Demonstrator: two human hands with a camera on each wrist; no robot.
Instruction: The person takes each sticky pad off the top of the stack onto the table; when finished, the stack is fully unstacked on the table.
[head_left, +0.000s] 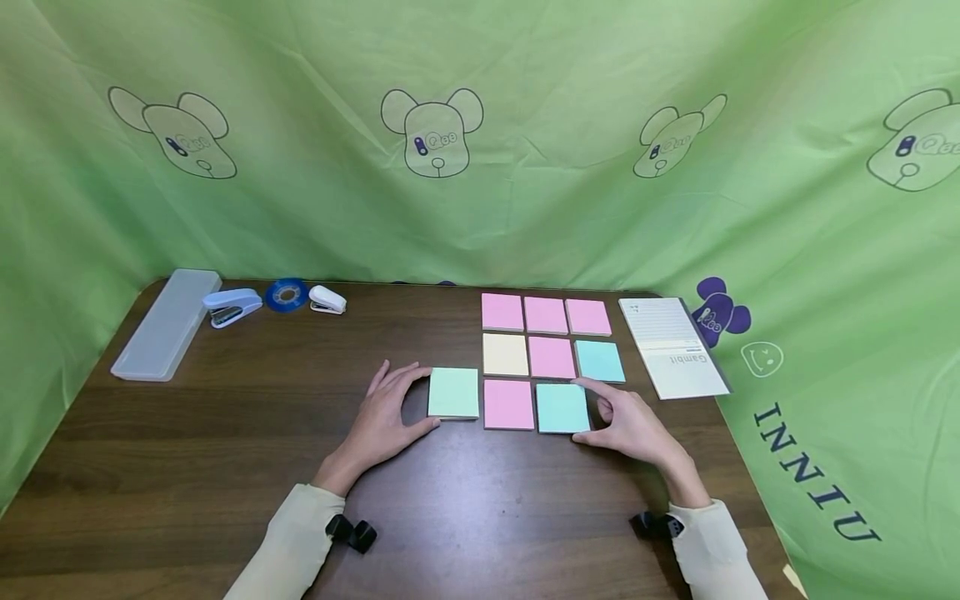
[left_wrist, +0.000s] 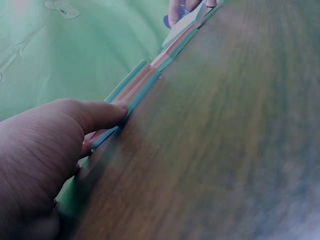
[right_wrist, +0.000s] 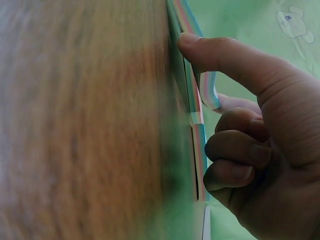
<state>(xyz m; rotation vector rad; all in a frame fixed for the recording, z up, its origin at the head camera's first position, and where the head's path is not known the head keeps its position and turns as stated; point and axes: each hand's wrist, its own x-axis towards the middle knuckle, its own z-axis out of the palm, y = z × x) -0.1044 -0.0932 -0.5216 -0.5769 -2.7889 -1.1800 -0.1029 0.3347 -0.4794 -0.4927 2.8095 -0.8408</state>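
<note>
My left hand holds a pale green sticky note pad at its left side, thumb on the front edge and fingers at the back. Coloured layers show along this pad's edge in the left wrist view. At the right, my right hand pinches a teal sticky note pad between thumb and index finger, the other fingers curled in. A pink pad lies between these two. Behind them sit a cream pad, a pink pad and a teal pad.
Three pink pads form the back row. A notepad lies at the table's right edge. Along the back left are a translucent case, a blue stapler, a blue tape roll and a small white stapler. Green curtain hangs behind.
</note>
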